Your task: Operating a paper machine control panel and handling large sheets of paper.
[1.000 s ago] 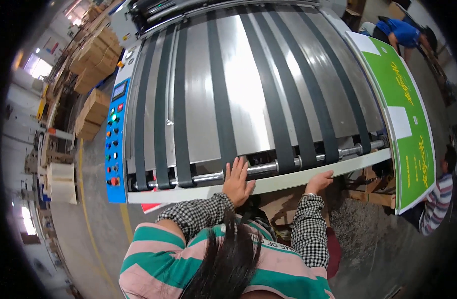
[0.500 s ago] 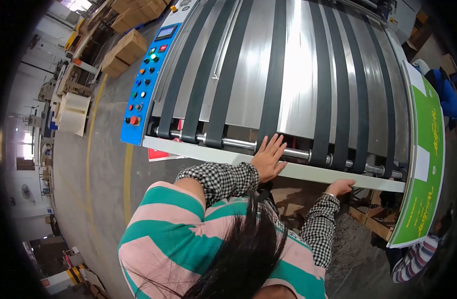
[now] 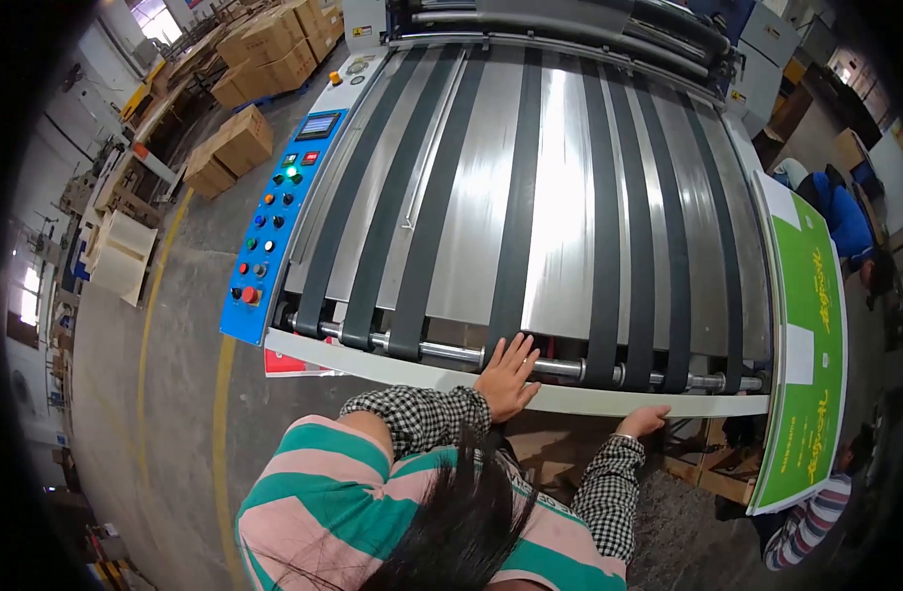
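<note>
Left hand (image 3: 507,377) — fingers spread wide, palm flat down, lying on the white sheet (image 3: 569,397) at the front edge of the machine, lower centre of frame. Fingertips reach the steel roller (image 3: 451,352) just behind the sheet. It grips nothing.

Right hand (image 3: 644,422) — lower right of centre, at the sheet's near edge. Fingers look curled against or under the edge; how far it is closed, I cannot tell.

The sheet runs as a long pale strip from lower left to lower right, across the machine's front lip, touching both hands.

Behind it: dark belts (image 3: 518,207) running up the frame over shiny metal plates. Blue control panel (image 3: 279,227) with coloured buttons on the left side of the machine. Green printed board (image 3: 804,355) standing along the right side. Cardboard boxes (image 3: 230,148) on the floor, upper left. Another person in blue (image 3: 840,217) at right edge.
</note>
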Action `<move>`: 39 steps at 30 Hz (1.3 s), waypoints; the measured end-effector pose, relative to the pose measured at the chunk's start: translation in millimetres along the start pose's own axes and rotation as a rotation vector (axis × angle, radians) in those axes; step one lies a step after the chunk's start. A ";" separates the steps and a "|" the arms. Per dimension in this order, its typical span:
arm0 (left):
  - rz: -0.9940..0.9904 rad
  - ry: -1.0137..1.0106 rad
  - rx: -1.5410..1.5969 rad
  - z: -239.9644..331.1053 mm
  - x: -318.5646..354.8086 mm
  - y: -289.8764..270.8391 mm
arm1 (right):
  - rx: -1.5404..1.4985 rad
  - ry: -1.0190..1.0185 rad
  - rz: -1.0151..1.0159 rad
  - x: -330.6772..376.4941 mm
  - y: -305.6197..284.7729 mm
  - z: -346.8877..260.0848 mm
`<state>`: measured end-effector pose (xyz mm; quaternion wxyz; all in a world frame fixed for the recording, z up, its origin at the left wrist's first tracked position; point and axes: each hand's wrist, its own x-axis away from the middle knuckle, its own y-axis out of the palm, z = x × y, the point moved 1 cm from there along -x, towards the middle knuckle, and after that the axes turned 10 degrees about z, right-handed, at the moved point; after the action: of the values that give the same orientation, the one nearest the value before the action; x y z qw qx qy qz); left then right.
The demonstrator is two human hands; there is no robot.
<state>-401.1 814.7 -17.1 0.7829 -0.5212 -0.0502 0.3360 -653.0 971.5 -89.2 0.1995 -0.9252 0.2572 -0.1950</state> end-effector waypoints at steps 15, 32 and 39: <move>0.049 0.029 0.031 -0.8 -1.9 -2.4 | 0.024 -0.052 0.010 4.5 -1.3 -1.5; 0.037 -0.005 0.029 -2.7 -5.6 -1.2 | 0.022 0.000 0.002 7.5 -0.9 -9.1; -0.006 -0.030 0.046 -1.9 4.3 -3.0 | 0.057 -0.033 0.027 11.8 -1.4 -5.2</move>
<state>-395.5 815.0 -16.6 0.7949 -0.4979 -0.0557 0.3423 -645.6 964.6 -81.0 0.2325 -0.9188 0.2606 -0.1842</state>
